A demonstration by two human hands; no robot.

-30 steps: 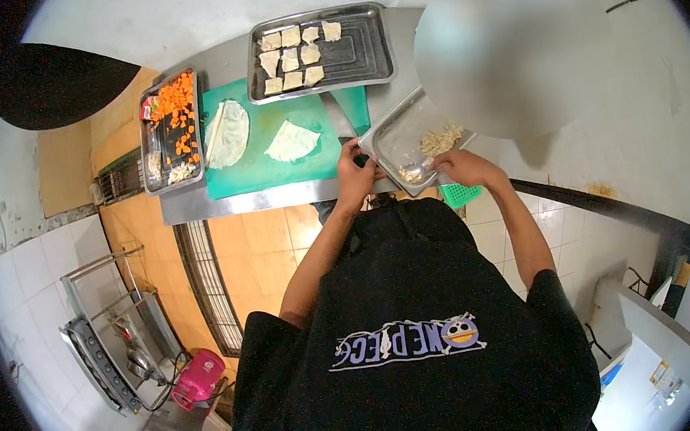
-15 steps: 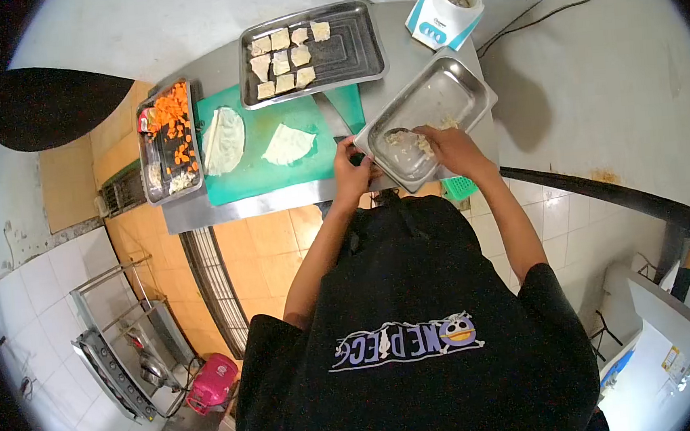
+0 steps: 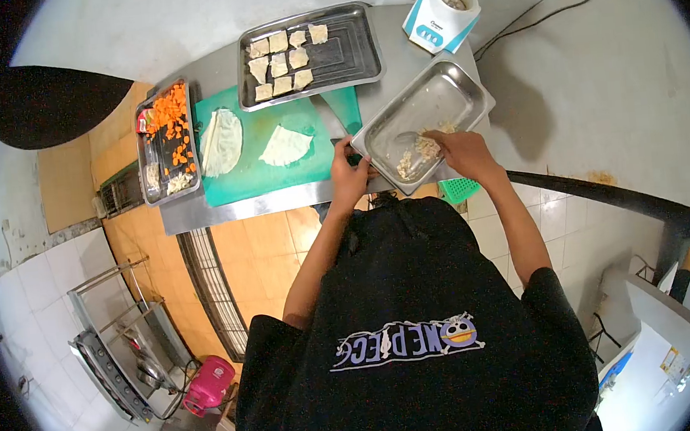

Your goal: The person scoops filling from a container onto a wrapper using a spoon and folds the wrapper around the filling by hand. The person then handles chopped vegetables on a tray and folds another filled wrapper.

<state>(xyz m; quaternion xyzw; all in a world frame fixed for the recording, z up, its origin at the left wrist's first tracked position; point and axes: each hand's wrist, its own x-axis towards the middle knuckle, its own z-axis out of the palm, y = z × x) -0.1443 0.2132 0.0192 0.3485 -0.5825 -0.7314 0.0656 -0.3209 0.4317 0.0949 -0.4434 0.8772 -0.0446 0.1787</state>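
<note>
Far left of the left hand: rectangular dark metal tray (image 3: 166, 158) of orange carrot pieces (image 3: 168, 112), pushed to the table end, presumably to leave working room. Nearer: green rectangular cutting board (image 3: 277, 182) bearing two pale thin dough sheets (image 3: 222, 142). Ahead of the left hand: wide dark metal tray (image 3: 345, 60); pale dough squares (image 3: 279, 65) spaced in rows, likely against sticking. Steel-bladed knife (image 3: 327, 116) lies just beyond the fingers.

Left hand (image 3: 348, 179): fingers curled round the near-left corner of a deep silver metal pan (image 3: 425, 100), apparently steadying it. Pan sits between both hands, tilt unclear. Right hand (image 3: 467, 155): fingers drawn together inside it, seemingly pinching a grey metal spoon (image 3: 408, 137) among pale crumbly food (image 3: 427, 147). White-and-blue blender base (image 3: 439, 23) stands beyond.
</note>
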